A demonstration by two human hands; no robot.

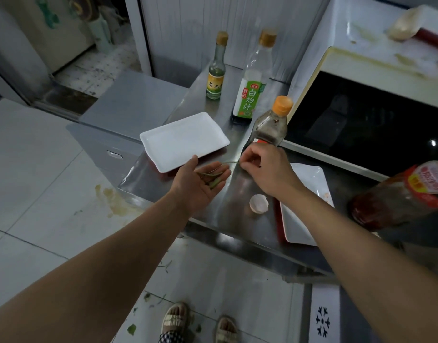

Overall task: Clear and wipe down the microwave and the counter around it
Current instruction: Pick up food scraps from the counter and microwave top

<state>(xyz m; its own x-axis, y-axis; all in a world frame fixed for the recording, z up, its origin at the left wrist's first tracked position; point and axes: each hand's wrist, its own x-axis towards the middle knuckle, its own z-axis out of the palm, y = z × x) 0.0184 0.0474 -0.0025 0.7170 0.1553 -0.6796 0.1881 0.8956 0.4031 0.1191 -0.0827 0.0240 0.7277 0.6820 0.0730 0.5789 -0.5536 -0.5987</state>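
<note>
The white microwave (376, 68) stands at the right on the steel counter (227, 209), its dark door facing me and stains on its top. My left hand (200, 184) lies palm up over the counter's edge with green vegetable scraps (213, 178) in the palm. My right hand (265, 167) pinches a thin green stem (229, 162) just above the left fingertips. An eggshell half (258, 203) lies on the counter below my right hand.
Two white rectangular plates (183, 141) (304, 216) sit on the counter. An orange-capped bottle (272, 125), a green-labelled sauce bottle (250, 90) and a small bottle (216, 75) stand behind. A red-labelled jar (401, 194) is at the right. Scraps and a stain mark the floor.
</note>
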